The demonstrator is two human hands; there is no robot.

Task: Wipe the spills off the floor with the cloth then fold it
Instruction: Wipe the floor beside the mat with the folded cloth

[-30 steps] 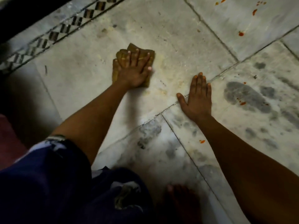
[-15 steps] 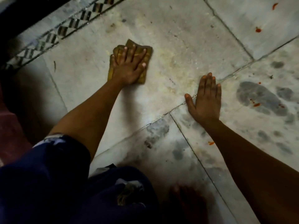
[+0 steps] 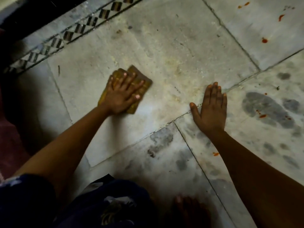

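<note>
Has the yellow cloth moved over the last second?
Yes. The cloth under the left hand has slid away from the patterned border strip, toward the person.

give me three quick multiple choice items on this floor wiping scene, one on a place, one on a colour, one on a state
1. Where is the cloth?
A. under the left hand
B. under the right hand
C. draped over a knee

2. What colour are the small spills on the far right tiles?
A. blue
B. red-orange
C. green

3. How does the right hand lie?
A. clenched in a fist
B. gripping a bucket
C. flat on the floor, fingers straight

Answers:
1 A, the left hand presses the yellow-brown cloth onto the tile.
2 B, the drops show red-orange on pale marble.
3 C, its palm rests across a tile joint, holding nothing.
</note>
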